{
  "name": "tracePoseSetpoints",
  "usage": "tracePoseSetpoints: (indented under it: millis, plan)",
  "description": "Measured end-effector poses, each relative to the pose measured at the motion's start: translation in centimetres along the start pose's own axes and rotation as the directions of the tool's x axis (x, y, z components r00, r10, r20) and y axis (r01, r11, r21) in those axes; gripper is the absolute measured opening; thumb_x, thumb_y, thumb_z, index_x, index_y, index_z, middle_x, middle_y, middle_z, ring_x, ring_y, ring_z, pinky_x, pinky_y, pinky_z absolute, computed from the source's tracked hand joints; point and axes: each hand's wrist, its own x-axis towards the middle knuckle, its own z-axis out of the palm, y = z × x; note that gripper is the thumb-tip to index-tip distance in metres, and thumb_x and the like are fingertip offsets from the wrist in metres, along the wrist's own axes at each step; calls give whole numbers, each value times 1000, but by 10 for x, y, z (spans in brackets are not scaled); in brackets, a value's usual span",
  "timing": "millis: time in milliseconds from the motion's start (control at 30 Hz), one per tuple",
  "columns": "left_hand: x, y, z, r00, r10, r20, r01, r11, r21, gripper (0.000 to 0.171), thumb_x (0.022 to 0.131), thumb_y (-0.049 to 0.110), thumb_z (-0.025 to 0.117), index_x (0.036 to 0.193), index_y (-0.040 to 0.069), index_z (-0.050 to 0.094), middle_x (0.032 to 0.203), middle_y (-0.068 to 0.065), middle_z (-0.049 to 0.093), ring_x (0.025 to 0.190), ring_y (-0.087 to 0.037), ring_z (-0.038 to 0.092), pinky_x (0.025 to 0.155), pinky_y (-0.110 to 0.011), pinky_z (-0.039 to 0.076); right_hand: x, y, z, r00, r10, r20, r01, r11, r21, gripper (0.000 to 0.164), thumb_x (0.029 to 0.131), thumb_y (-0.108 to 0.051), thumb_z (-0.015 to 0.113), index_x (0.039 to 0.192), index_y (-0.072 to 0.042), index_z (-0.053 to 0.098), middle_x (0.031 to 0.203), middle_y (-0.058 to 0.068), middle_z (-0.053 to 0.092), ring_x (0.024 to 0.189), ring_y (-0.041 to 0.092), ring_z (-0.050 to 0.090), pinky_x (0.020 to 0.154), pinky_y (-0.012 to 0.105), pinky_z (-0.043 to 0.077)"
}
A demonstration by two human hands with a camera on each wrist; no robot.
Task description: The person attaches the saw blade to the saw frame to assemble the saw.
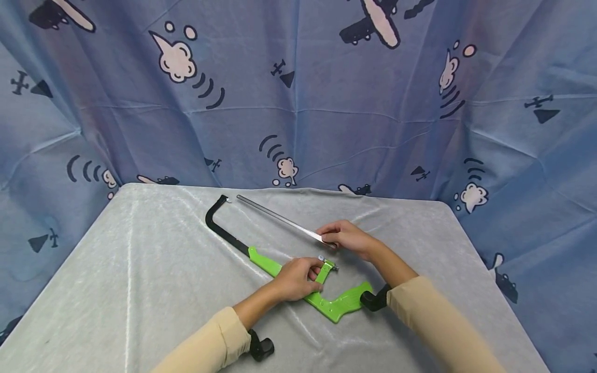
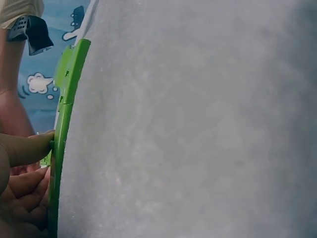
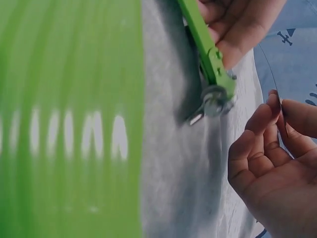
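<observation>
A hacksaw frame with a green body and a black curved front bow lies aslant on the table, handle toward the near right. My left hand grips the green frame just behind its short upright post; in the left wrist view the thumb presses on the green edge. Between thumb and fingers, my right hand pinches the near end of a thin hacksaw blade, which points to the far left, apart from the frame. A wing nut sits at the post's end in the right wrist view.
Pale grey cloth covers the table. Behind it hangs a blue curtain printed with planes and clouds. A black wrist mount on the right arm overlaps the saw handle's end in the head view.
</observation>
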Motion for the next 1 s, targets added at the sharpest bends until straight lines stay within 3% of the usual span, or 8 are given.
tracePoseSetpoints:
  millis: [267, 533, 833, 1000]
  plan:
    - [1, -4, 0, 1000, 10, -2, -10, 1000, -3, 42, 78, 13, 84, 115, 3, 67, 91, 3, 65, 80, -5, 60, 74, -22, 45, 6, -9, 9, 1000, -11, 17, 11, 1000, -21, 31, 97, -8, 56, 122, 9, 63, 85, 4, 61, 68, 10, 46, 65, 26, 41]
    - [0, -3, -1, 1000, 12, -2, -12, 1000, 0, 42, 78, 14, 84, 115, 4, 67, 93, 2, 66, 81, -6, 61, 74, -22, 46, 9, -15, 16, 1000, 0, 6, 1, 998, -57, 30, 98, -9, 56, 123, 5, 65, 104, 14, 66, 72, 12, 48, 70, 29, 43]
    - [1, -3, -1, 1000, -4, 3, 4, 1000, 17, 40, 79, 15, 83, 114, 6, 67, 92, 4, 65, 81, -4, 60, 74, -22, 45, 13, -11, 17, 1000, -5, 10, 5, 999, -48, 30, 97, -7, 56, 122, 7, 65, 105, 13, 67, 71, 11, 49, 68, 27, 43]
    - [1, -3, -1, 1000, -4, 4, 4, 1000, 19, 41, 79, 15, 83, 115, 6, 67, 93, 5, 65, 81, -3, 60, 74, -22, 45, 13, -10, 18, 1000, -6, 9, 7, 999, -40, 29, 96, -6, 57, 120, 9, 65, 94, 8, 65, 71, 12, 49, 66, 26, 42]
